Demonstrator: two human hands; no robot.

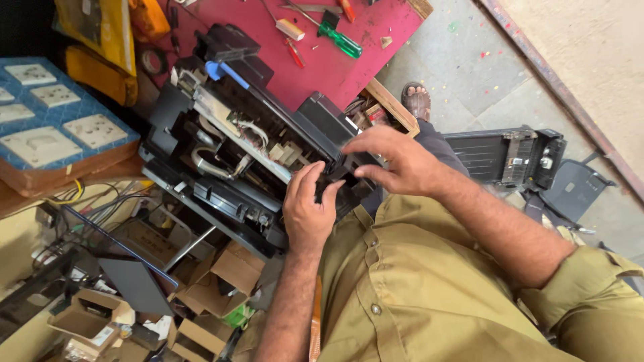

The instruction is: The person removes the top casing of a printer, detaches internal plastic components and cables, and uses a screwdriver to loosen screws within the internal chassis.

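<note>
Both hands met at the near right corner of the opened printer [241, 154], centre of the frame. The left hand [310, 208] had its fingers curled over a small black part at that corner; how firmly it gripped could not be told, since the fingers hid the contact. The right hand [396, 164] lay across from the right, fingers half bent and pinching toward the same part; whether it had hold of anything was also hidden. The printer's cover was off, showing white cables and a metal rail. Its lower edge was lost behind the left forearm.

The printer rested partly on a red table [335, 60], upper centre, where a green-handled screwdriver [339, 39] and a red-handled one [294, 52] lay. A separate black printer tray [503, 157] sat on the grey stone floor at right. Switch plates on a blue board [47, 114] occupied the upper left. Open cardboard boxes [221, 275] and tangled wires filled the lower left; their contents were too cluttered to make out.
</note>
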